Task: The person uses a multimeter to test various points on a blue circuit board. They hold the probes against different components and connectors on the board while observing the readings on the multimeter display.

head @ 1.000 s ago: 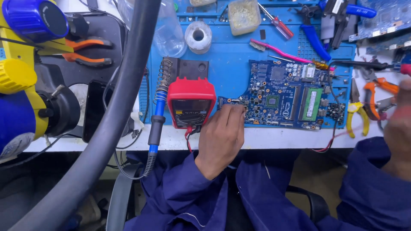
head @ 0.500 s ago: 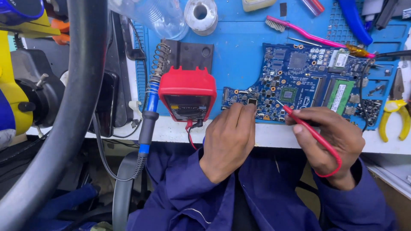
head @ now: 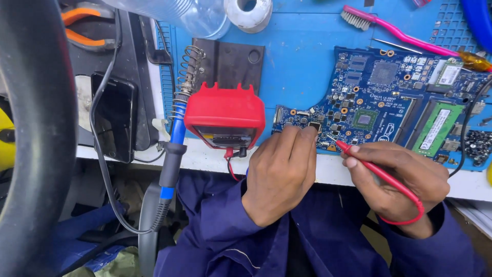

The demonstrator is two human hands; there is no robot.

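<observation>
Blue and crowded with small parts, the circuit board (head: 379, 110) lies flat on a blue mat (head: 302, 66) at the near edge of the bench, right of a red meter (head: 225, 118). The right hand (head: 405, 179) pinches a red probe (head: 376, 172) like a pen, its metal tip set on the board's near edge; the probe's red wire curls back round the wrist. The left hand (head: 282, 174) rests on the bench edge with fingertips bunched on the board just left of that tip. It probably holds a second probe there, but the fingers hide it, so I cannot tell.

Behind the board lie a pink brush (head: 389, 28) and a white tape roll (head: 248, 13). A soldering iron (head: 174, 149) with a blue grip sits in its coil stand left of the meter, beside a dark phone (head: 113, 115).

As a judgement, the risk is a slip: the parts under the tip stand so close together that a small wobble of either hand could bridge two contacts and short them. The wire at the wrist could also tug the probe off its spot.
</observation>
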